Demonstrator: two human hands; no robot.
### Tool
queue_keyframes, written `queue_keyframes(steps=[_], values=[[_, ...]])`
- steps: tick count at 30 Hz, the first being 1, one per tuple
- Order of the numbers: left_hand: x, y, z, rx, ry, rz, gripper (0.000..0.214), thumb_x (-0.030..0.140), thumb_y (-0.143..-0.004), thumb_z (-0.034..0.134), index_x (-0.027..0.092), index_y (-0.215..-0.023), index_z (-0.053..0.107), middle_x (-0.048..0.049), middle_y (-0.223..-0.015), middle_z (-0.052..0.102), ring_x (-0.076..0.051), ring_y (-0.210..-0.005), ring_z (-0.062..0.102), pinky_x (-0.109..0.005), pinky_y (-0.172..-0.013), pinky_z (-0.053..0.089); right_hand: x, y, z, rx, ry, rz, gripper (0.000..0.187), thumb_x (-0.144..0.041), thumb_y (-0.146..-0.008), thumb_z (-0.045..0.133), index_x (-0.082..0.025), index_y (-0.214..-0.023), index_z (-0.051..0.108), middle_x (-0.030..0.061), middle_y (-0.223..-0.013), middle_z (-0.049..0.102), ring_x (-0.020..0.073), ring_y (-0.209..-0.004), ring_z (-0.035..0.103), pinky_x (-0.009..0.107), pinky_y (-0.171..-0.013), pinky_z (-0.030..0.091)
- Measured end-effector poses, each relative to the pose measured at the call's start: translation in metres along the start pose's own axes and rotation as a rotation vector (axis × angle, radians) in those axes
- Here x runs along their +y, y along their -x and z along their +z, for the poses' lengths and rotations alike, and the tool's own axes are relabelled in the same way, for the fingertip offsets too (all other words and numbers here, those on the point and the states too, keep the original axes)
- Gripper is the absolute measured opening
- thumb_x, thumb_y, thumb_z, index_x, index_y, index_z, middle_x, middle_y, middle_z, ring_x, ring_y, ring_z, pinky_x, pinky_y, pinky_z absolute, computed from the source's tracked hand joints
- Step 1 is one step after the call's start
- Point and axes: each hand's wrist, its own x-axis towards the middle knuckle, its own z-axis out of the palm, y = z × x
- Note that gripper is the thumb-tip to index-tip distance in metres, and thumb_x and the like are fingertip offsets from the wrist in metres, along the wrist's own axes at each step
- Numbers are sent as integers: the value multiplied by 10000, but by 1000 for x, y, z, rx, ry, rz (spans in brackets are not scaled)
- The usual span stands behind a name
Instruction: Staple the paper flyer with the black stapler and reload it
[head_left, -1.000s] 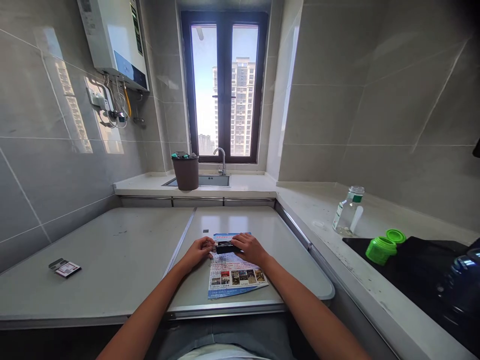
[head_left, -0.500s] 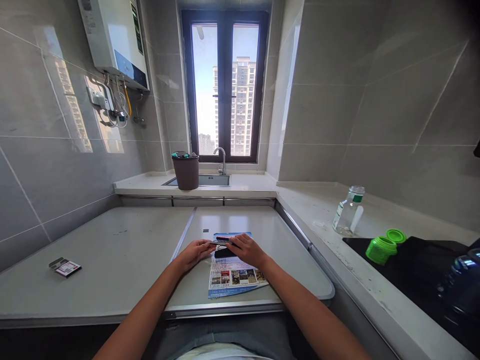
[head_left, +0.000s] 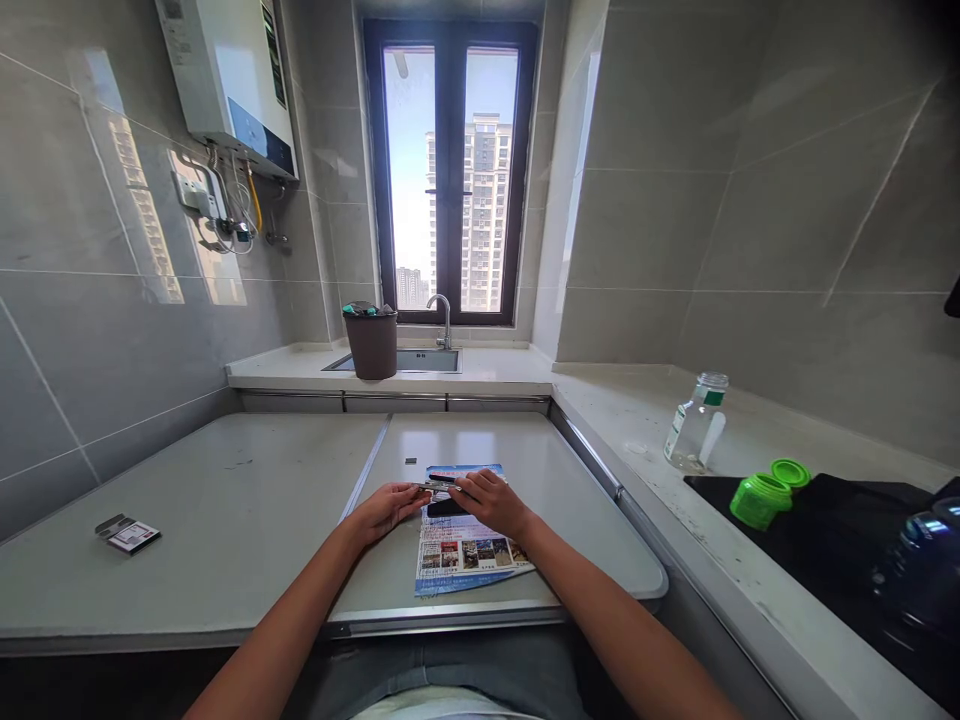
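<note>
Both my hands meet over a printed leaflet [head_left: 469, 550] lying on the white table [head_left: 247, 510]. My left hand [head_left: 386, 508] and my right hand [head_left: 487, 500] pinch the two ends of a thin, flat metallic object [head_left: 437, 487] held just above the paper. A small black object [head_left: 447, 507] lies on the leaflet under my right hand's fingers. What exactly the thin object is cannot be made out.
A small card packet [head_left: 127, 535] lies at the table's left. A tiny dark piece [head_left: 410, 461] sits beyond the leaflet. On the right counter stand a clear bottle [head_left: 694, 422], a green jar [head_left: 756, 498] with its lid [head_left: 790, 471], and a black hob [head_left: 855, 560]. A brown bucket [head_left: 370, 343] stands by the sink.
One second ago both hands held the black object together. Now it lies on the leaflet and the hands hold a thin metallic piece slightly above it.
</note>
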Motion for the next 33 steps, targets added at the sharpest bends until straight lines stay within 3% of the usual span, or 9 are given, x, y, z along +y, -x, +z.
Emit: queue_keyframes(steps=[8, 12, 18, 22, 25, 28, 33], values=[[2, 1, 1, 0, -11, -15, 276, 243, -847, 947, 76, -1023, 817, -142, -1101, 827, -198, -1094, 796, -280, -1132, 580, 0, -1, 1, 35, 34, -15, 226, -122, -1097, 551, -211, -1224, 715, 77, -1196, 783, 209, -1027, 654, 378, -882, 487], [4, 2, 3, 11, -35, -45, 289, 251, -823, 968, 93, -1005, 808, -122, -1072, 824, -177, -1007, 800, -255, -1040, 617, 3, 4, 4, 23, 22, 60, 268, -101, -1074, 536, -211, -1235, 720, 91, -1219, 773, 223, -1039, 645, 391, -881, 470], [6, 7, 9, 22, -51, -45, 427, 331, -781, 1001, 91, -1048, 770, -139, -1061, 800, -163, -916, 780, -248, -904, 648, 11, 15, 6, -47, -230, 378, 329, -136, -905, 709, -185, -1229, 743, 127, -1186, 757, 266, -984, 633, 415, -866, 489], [6, 9, 12, 10, -109, -25, 472, 393, -775, 1000, 118, -1066, 750, -122, -1084, 765, -152, -878, 758, -251, -836, 639, 14, 17, 8, -36, -495, 729, 294, -196, -863, 837, -225, -1153, 794, 89, -1084, 798, 288, -1062, 640, 413, -940, 505], [7, 11, 14, -18, -168, -8, 466, 420, -772, 994, 127, -1041, 751, -74, -1052, 716, -99, -766, 699, -187, -649, 562, 18, 18, 10, -77, -672, 984, 266, -279, -809, 902, -234, -1060, 829, 63, -954, 798, 284, -991, 665, 382, -878, 508], [8, 12, 15, -40, -206, -7, 481, 423, -736, 1009, 128, -1019, 755, -38, -989, 679, -56, -664, 613, -160, -527, 457, 22, 22, 13, -134, -748, 1067, 256, -341, -787, 905, -215, -1003, 847, 55, -919, 794, 252, -864, 688, 355, -818, 496], [8, 11, 14, -73, -258, -11, 507, 427, -718, 1017, 139, -1039, 751, -34, -948, 687, -59, -633, 585, -184, -554, 477, 21, 23, 14, -212, -849, 1044, 323, -466, -771, 897, -200, -951, 860, 20, -826, 785, 217, -789, 668, 306, -742, 449]])
